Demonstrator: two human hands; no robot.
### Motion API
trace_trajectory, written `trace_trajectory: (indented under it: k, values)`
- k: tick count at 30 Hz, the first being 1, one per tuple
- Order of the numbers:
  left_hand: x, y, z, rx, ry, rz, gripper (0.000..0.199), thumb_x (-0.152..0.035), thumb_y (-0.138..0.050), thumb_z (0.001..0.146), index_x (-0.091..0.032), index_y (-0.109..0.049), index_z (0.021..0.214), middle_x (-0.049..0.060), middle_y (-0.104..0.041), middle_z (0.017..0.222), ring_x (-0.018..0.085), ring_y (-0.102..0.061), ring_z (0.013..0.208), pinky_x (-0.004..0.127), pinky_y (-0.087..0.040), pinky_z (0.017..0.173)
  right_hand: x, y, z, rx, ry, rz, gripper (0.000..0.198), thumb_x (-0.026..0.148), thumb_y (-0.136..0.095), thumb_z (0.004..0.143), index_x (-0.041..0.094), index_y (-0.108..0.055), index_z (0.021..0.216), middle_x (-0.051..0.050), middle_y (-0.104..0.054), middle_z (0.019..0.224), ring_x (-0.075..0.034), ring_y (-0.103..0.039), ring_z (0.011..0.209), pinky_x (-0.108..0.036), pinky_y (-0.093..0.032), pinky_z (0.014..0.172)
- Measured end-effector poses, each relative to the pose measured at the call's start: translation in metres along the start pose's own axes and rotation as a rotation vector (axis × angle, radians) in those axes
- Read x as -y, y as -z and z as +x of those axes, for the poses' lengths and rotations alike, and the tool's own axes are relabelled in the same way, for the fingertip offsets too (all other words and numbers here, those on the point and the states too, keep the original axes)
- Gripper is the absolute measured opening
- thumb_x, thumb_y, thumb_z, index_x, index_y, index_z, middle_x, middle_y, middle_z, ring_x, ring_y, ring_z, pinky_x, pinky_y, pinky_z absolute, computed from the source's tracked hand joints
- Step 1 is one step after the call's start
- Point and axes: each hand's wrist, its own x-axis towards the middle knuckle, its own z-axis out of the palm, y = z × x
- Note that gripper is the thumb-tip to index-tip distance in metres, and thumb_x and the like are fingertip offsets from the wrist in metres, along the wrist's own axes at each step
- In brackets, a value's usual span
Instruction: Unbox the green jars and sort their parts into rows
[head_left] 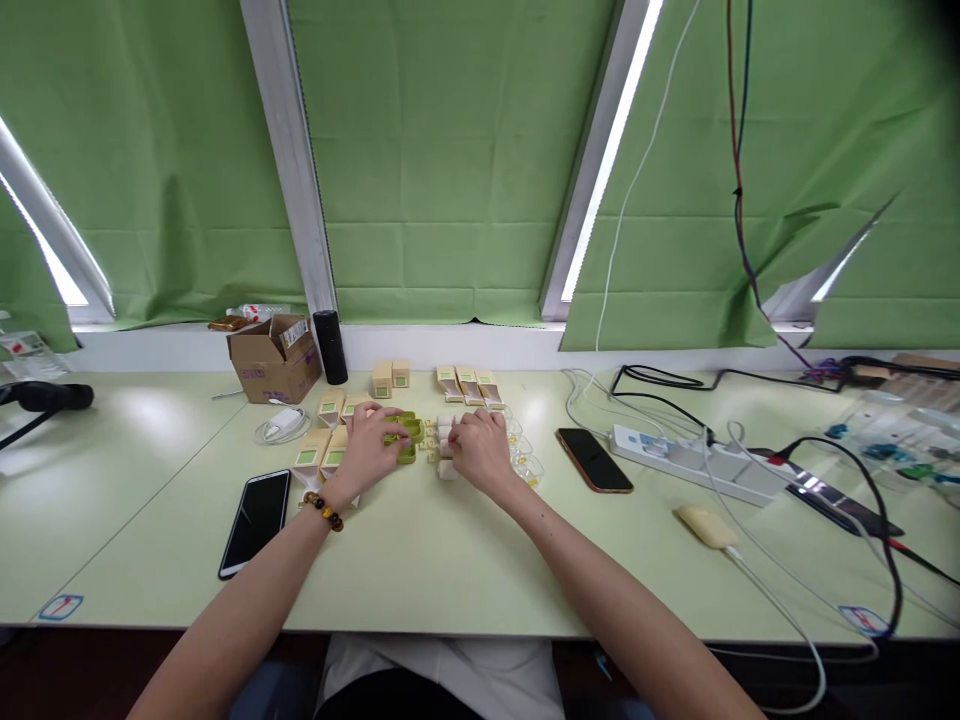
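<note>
My left hand (367, 447) is curved around the left side of the small green boxes (409, 453), thumb and fingertips gripping one of them. Just to the right, my right hand (481, 446) is bent with its fingers pinched together over a column of small white pieces (447, 470). What those fingers hold, if anything, is hidden. Between the hands lies a strip of tiny yellowish pieces (430, 441). Clear plastic cups (529, 466) with yellow marks stand beyond my right hand. Small cream cartons (309, 457) with green labels sit beside my left hand, partly covered by it.
More cartons (466, 387) stand at the back, near a cardboard box (274, 362) and a black cylinder (330, 347). Phones lie left (256, 523) and right (594, 460). A power strip (697, 464), a cream mouse-shaped device (706, 526) and tangled cables occupy the right.
</note>
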Motion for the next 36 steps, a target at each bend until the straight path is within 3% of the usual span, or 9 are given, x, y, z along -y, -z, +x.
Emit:
trace_trajectory:
  k: [8, 14, 23, 30, 36]
  values:
    - [-0.016, 0.007, -0.008, 0.360, -0.126, 0.341, 0.012, -0.018, -0.073, 0.077, -0.023, -0.079, 0.068, 0.013, -0.066, 0.093, 0.035, -0.045, 0.107, 0.053, -0.029, 0.096, -0.018, -0.005, -0.025, -0.026, -0.019, 0.036, 0.022, 0.012, -0.060, 0.090, 0.021, -0.078, 0.082, -0.009, -0.072, 0.091, -0.025, -0.052, 0.099, -0.040, -0.026, 0.085]
    - [-0.016, 0.002, -0.011, 0.474, -0.147, 0.475, 0.013, -0.013, -0.070, 0.072, -0.022, -0.076, 0.065, 0.013, -0.066, 0.084, 0.033, -0.047, 0.102, 0.048, -0.032, 0.091, -0.017, -0.007, -0.025, -0.031, 0.031, 0.076, 0.019, 0.014, -0.060, 0.089, 0.020, -0.079, 0.086, -0.009, -0.071, 0.091, -0.026, -0.051, 0.101, -0.040, -0.027, 0.087]
    - [0.002, -0.001, -0.015, 0.469, -0.197, 0.422, 0.016, -0.014, -0.076, 0.068, -0.023, -0.068, 0.058, 0.012, -0.062, 0.071, 0.033, -0.049, 0.095, 0.046, -0.034, 0.091, -0.018, -0.006, -0.028, 0.002, 0.074, 0.053, 0.016, 0.017, -0.063, 0.089, 0.019, -0.078, 0.094, -0.009, -0.072, 0.097, -0.026, -0.051, 0.104, -0.039, -0.028, 0.090]
    - [0.002, -0.003, -0.015, 0.429, -0.180, 0.346, 0.019, -0.010, -0.076, 0.066, -0.023, -0.066, 0.057, 0.011, -0.059, 0.069, 0.034, -0.049, 0.096, 0.048, -0.032, 0.092, -0.012, 0.000, -0.031, 0.079, 0.160, 0.060, 0.025, 0.033, -0.072, 0.089, 0.023, -0.077, 0.111, -0.009, -0.069, 0.106, -0.028, -0.050, 0.109, -0.040, -0.029, 0.092]
    - [-0.004, -0.002, -0.015, 0.451, -0.162, 0.411, 0.020, -0.007, -0.075, 0.064, -0.022, -0.064, 0.057, 0.011, -0.061, 0.072, 0.035, -0.049, 0.097, 0.048, -0.031, 0.088, -0.011, -0.001, -0.031, 0.097, 0.178, 0.051, 0.024, 0.018, -0.066, 0.086, 0.021, -0.078, 0.106, -0.008, -0.069, 0.102, -0.026, -0.050, 0.105, -0.040, -0.029, 0.090]
